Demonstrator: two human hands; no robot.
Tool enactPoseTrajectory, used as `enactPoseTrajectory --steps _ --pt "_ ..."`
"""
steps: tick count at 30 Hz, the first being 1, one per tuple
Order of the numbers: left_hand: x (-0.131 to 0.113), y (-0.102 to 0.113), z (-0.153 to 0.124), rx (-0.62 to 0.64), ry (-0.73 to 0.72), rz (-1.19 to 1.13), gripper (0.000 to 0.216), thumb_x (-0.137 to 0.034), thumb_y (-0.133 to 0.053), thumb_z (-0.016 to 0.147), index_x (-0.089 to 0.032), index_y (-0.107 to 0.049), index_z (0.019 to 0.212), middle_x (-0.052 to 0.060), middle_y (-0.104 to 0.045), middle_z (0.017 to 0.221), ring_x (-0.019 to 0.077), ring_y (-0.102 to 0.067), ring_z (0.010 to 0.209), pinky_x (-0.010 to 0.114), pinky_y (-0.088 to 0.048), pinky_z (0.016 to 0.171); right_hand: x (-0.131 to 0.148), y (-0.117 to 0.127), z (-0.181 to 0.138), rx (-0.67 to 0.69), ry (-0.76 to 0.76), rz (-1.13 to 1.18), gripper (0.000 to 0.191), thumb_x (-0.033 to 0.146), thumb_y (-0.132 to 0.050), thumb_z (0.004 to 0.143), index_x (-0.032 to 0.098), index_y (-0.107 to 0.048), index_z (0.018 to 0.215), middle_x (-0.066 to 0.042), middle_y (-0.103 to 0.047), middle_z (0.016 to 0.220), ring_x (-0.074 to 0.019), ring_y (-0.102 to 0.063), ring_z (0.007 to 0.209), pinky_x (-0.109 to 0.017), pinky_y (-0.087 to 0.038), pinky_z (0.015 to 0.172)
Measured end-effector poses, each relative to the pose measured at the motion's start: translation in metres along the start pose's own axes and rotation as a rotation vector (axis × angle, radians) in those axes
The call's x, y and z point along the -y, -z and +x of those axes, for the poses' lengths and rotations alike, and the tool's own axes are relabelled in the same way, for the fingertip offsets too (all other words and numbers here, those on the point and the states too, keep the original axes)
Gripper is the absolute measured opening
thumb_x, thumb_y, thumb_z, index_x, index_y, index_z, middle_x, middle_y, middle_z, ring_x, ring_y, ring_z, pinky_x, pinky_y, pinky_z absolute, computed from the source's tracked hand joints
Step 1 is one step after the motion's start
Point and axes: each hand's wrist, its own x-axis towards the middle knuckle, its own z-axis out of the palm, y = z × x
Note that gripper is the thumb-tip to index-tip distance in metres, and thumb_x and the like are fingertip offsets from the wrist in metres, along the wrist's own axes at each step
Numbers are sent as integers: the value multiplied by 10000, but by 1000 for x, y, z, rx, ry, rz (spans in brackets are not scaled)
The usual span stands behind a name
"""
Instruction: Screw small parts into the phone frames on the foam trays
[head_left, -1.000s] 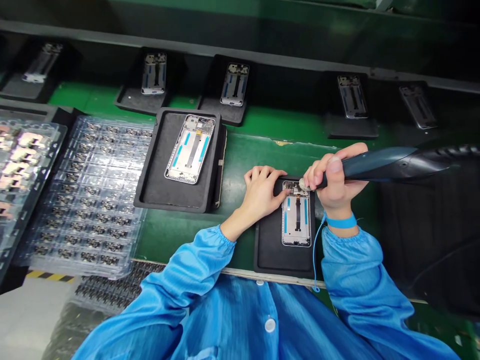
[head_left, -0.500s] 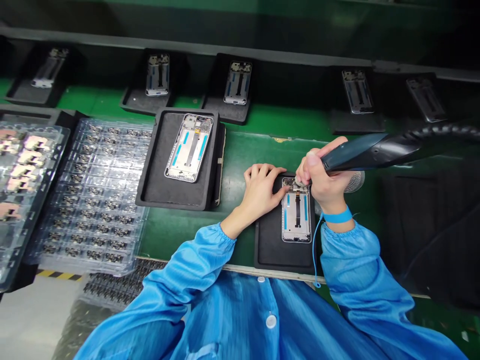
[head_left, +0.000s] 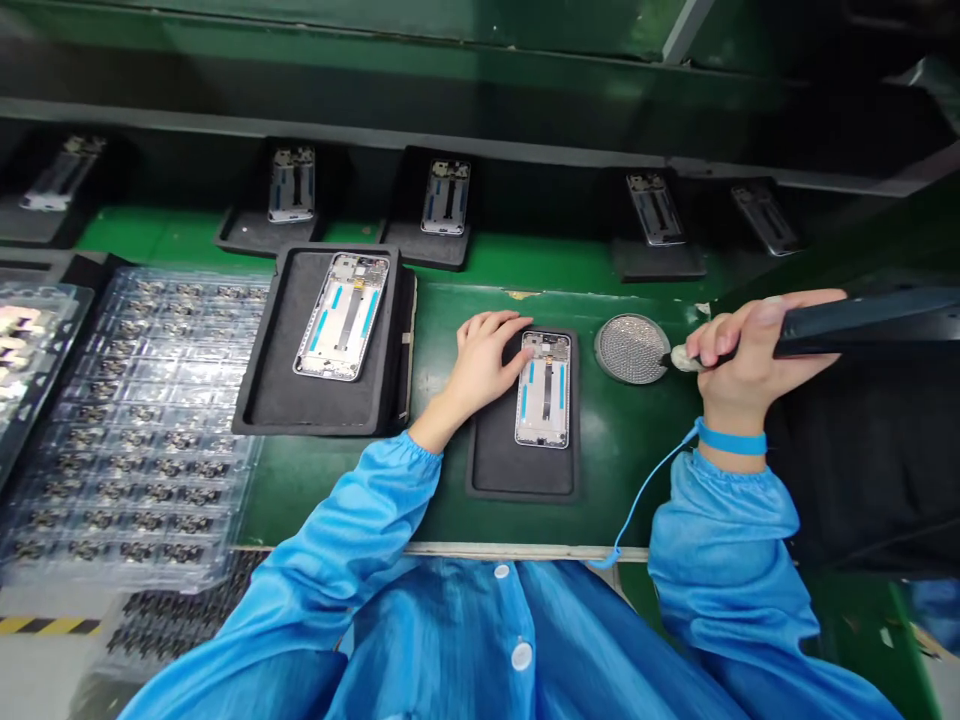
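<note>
A black rectangular tray (head_left: 499, 472) lay central. The right hand (head_left: 752, 355) gripped a dark elongated tool (head_left: 885, 318); the left hand (head_left: 487, 355), loosely spread, touched a silver phone frame (head_left: 535, 400) on the tray, probably light, stiff, fragile, best held by its edges.

Illumination at the green workbench (head_left: 622, 430) is moderate, seemingly from above, with a faint sheen on its surface. Pale glare washes the clear plastic tray (head_left: 161, 400), softening detail. The phone frame (head_left: 544, 390) and left hand (head_left: 486, 365) are evenly lit and readable. The dark tool (head_left: 870, 325) shows only a dull bluish highlight. Heavy shadow swallows the black cloth (head_left: 870, 460) and dims the rear row; its rightmost frame (head_left: 765, 218) is murky and soft. The blue sleeves stretch toward the lower corners.
</note>
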Motion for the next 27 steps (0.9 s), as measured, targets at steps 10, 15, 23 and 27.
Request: enactPoseTrajectory --steps 10,15,23,27 --pt "9 -6 -29 -36 -53 27 575 -415 -736 1234 -270 -781 1788 172 -788 1739 429 -613 1688 670 -475 1464 -28 10 -22 18 -65 -3 672 767 -1069 995 341 -554 1059 161 -525 600 -127 -412 411 -279 -450 411" --pt "7 -4 -27 -26 -48 29 581 -410 -735 1233 -262 -775 1793 168 -792 1724 421 -624 1678 650 -468 1459 -27 11 -20 28 -63 16 590 683 -1058 1037 343 -577 1072 149 -542 611 -139 -429 417 -296 -472 414" --pt "8 -3 -29 -18 -48 12 595 -408 -746 1227 -279 -766 1808 173 -785 1736 436 -621 1683 675 -476 1447 -28 14 -24 23 -101 -13 595 694 -1037 1036 355 -553 1109 153 -542 622 -153 -435 423 -308 -473 418" --pt "6 -7 -24 -42 -58 -10 591 -424 -757 1225 -248 -773 1789 200 -772 1779 454 -623 1726 721 -469 1488 -31 12 -25 10 -106 -41 614 708 -1046 1003 354 -551 1087 145 -539 630 -157 -444 440 -316 -461 423"
